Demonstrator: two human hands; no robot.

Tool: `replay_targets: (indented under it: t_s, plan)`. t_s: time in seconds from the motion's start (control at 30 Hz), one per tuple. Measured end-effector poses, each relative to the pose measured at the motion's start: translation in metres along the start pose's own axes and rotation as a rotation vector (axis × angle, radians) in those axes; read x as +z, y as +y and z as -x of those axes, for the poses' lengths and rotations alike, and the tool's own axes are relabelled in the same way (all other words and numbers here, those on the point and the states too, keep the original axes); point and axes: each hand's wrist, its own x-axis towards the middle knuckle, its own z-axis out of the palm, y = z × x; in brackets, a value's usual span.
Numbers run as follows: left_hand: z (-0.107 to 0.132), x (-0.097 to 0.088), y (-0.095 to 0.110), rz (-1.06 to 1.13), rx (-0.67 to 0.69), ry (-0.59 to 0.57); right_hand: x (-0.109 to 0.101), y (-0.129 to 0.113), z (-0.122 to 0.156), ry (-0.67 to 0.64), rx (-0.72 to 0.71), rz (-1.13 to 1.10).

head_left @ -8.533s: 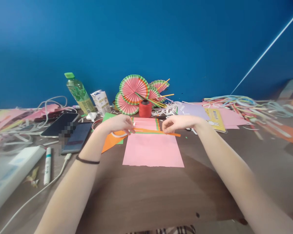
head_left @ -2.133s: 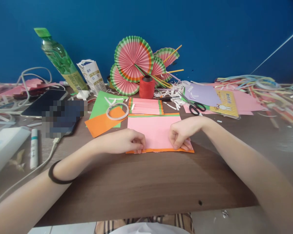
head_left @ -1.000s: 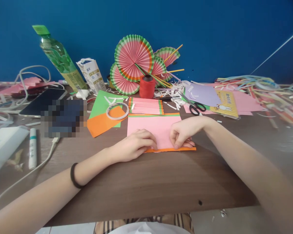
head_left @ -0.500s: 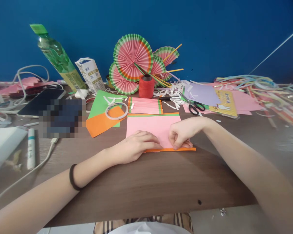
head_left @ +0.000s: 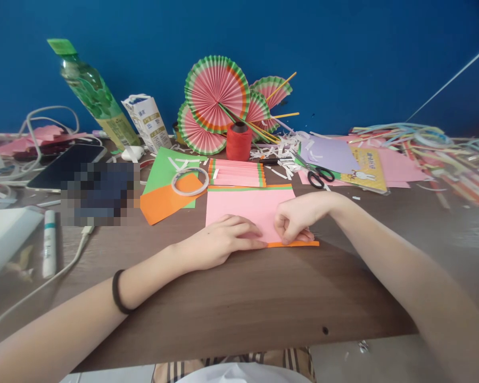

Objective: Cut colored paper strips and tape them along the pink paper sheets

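A pink paper sheet [head_left: 243,205] lies on the brown table, with an orange and green band along its far edge and an orange strip [head_left: 311,243] along its near edge. My left hand [head_left: 227,239] rests on the sheet's near left part, fingers stretched out and fingertips at the orange strip. Curled at the near right edge, my right hand [head_left: 297,218] has its fingers bent and thumb pressed in against the paper by the strip. Its inner fingers are partly hidden. Just beyond the sheet lies a pleated pink paper piece [head_left: 239,173] with green and orange ends.
A roll of tape [head_left: 190,181] sits on orange paper [head_left: 159,205] and green paper [head_left: 159,167]. Behind stand pleated paper fans [head_left: 217,93], a red thread spool [head_left: 238,142], a carton [head_left: 148,122] and a leaning green bottle [head_left: 91,90]. Scissors [head_left: 320,177] lie at right, a marker [head_left: 49,244] at left.
My left hand's fingers have come down slightly onto the near edge and now cover more of the orange strip. My right hand stays nearly still.
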Motion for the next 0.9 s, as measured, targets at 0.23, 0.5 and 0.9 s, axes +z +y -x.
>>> replay_targets:
  t_s: [0.23,0.5,0.9]
  plan:
    - [0.0,0.001,0.001,-0.04,0.013,0.001,0.002,-0.001,-0.001,0.026,0.02,0.025]
    - [0.0,0.002,-0.001,-0.045,0.014,0.003,0.002,0.001,-0.001,0.028,0.021,0.036]
    - [0.0,0.0,0.001,-0.055,0.02,0.011,0.008,-0.009,0.004,0.112,0.07,0.137]
